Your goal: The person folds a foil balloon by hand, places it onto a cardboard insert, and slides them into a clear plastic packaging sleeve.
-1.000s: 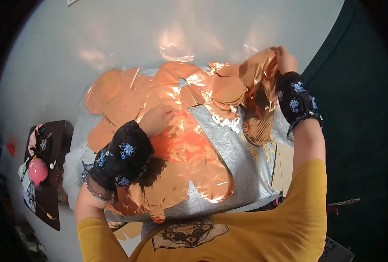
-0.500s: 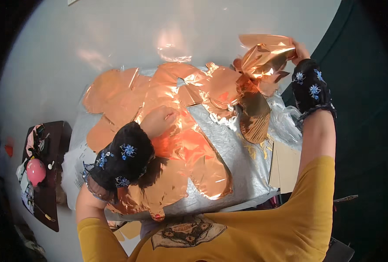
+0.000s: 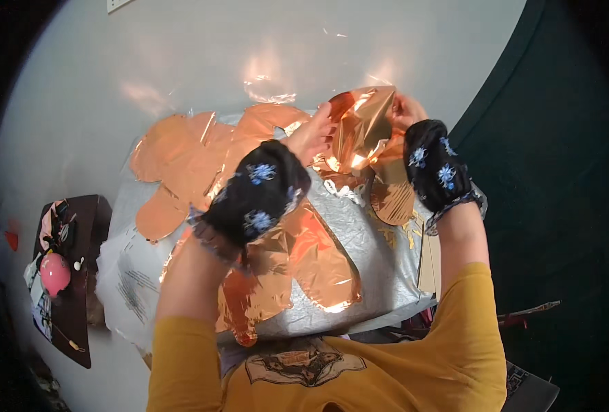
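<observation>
Flat copper-coloured foil balloons (image 3: pixel 181 161) lie spread and overlapping over the table. At the far right, one foil balloon (image 3: pixel 364 130) is lifted and creased, its upper edge pinched in my right hand (image 3: pixel 407 111). My left hand (image 3: pixel 311 134) is at the raised balloon's left side with fingers stretched and apart; whether they touch the foil cannot be made out. Below the raised balloon hangs or lies a darker, ribbed foil lobe (image 3: pixel 393 196). A bundle of white ribbon or string (image 3: pixel 345 191) lies beside it. Black sleeve covers with blue flowers are on both forearms.
Silvery sheeting (image 3: pixel 349 237) covers the table. Clear plastic (image 3: pixel 129 275) lies at its left edge, and cardboard (image 3: pixel 428 264) at its right. A dark side table (image 3: pixel 78 323) at the left bears a pink balloon (image 3: pixel 55 273). Dark green cloth (image 3: pixel 537 206) hangs at the right.
My left hand has left the foil in the middle and moved up and right to the raised balloon. My right hand has brought that balloon left and slightly down.
</observation>
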The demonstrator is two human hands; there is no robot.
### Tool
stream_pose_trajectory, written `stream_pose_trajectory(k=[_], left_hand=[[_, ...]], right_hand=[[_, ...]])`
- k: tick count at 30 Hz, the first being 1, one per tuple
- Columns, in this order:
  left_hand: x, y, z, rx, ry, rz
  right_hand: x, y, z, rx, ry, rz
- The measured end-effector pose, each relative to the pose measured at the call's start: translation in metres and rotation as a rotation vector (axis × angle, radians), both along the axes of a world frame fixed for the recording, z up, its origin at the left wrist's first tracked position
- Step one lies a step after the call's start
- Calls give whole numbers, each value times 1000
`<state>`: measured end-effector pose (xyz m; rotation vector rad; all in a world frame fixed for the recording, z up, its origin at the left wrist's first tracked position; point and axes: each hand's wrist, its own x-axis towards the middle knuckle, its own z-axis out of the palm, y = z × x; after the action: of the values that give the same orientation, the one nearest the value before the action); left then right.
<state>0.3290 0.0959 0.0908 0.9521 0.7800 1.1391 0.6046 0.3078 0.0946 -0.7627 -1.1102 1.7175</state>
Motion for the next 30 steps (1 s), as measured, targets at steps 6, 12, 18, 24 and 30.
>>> stream_pose_trajectory(k=[6,12,18,24,30], left_hand=[[12,45,-24,-32,-40,-190],[14,75,-53,95,269,1],[-16,76,-18,182,-19,115],[-50,48,51,-139,-188,5],[-55,53,71,-119,-585,36]], right_hand=[[-53,-37,-36,-164,172,-142],[-62,-59,-70,-242,264,-104],[-55,-69,-101,-403,205,-298],[-56,-68,-98,-461,306,-348],[-46,-54,-103,-460,314,-363]])
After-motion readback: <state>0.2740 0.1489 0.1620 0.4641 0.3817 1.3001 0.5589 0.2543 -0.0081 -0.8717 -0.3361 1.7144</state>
